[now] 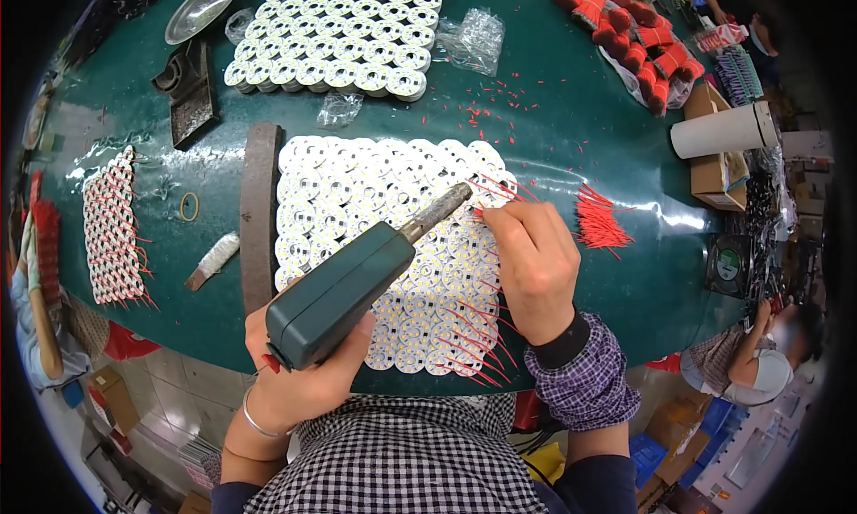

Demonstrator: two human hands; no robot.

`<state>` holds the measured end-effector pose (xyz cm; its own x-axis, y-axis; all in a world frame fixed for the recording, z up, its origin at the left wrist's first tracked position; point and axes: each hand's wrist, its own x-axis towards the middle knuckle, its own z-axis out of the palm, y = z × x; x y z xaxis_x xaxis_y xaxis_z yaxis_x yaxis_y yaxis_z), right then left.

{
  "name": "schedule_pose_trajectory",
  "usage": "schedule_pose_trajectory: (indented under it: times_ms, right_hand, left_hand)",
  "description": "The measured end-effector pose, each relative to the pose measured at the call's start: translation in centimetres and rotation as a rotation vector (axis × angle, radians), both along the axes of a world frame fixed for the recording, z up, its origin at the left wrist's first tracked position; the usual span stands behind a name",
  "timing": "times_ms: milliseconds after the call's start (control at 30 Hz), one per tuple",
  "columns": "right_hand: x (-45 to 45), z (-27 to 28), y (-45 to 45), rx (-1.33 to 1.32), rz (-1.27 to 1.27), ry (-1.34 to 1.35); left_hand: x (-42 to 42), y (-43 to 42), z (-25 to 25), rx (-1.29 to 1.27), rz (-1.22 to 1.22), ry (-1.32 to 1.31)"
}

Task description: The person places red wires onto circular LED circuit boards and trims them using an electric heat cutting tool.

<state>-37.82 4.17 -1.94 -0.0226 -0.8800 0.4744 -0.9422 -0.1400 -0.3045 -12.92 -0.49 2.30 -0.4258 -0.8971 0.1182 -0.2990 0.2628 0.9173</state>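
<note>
My left hand (pixel 312 362) is wrapped round the handle of a dark green soldering gun (pixel 344 291). The gun's metal tip points up and right, over the upper right part of a sheet of round white LED boards (pixel 335 219). Beside the tip, my right hand (pixel 536 264) has its fingers pinched at the boards' right edge, on a thin red wire (pixel 500 186). More red wires (pixel 469 331) stick out from the boards along the lower right edge. A bundle of loose red wires (pixel 603 219) lies right of my right hand.
A dark metal bar (pixel 261 219) borders the boards' left side. Behind are stacked white boards (pixel 330 32), a metal dish (pixel 203 10) and a metal stand (pixel 189 95). Red wire bundles (pixel 638 45) and a white tube (pixel 723 130) are at right. Other people (pixel 759 362) sit at both sides.
</note>
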Motion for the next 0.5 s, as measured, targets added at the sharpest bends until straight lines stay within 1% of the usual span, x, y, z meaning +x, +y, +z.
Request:
schedule_pose_trajectory:
  times_ms: [167, 267, 333, 500]
  right_hand:
    - [-0.19, -0.35, 0.02, -0.022, 0.02, -0.087]
    - [-0.36, -0.51, -0.04, -0.02, 0.023, -0.12]
    - [-0.43, -0.5, -0.12, -0.018, 0.025, -0.127]
    - [-0.48, -0.41, -0.32, -0.02, 0.029, -0.141]
  left_hand:
    - [0.15, -0.11, -0.09, -0.007, -0.031, -0.028]
    - [-0.22, -0.22, 0.13, 0.003, -0.023, 0.028]
    - [-0.43, -0.2, 0.4, 0.064, -0.001, 0.034]
    - [-0.57, -0.18, 0.15, 0.089, -0.022, 0.024]
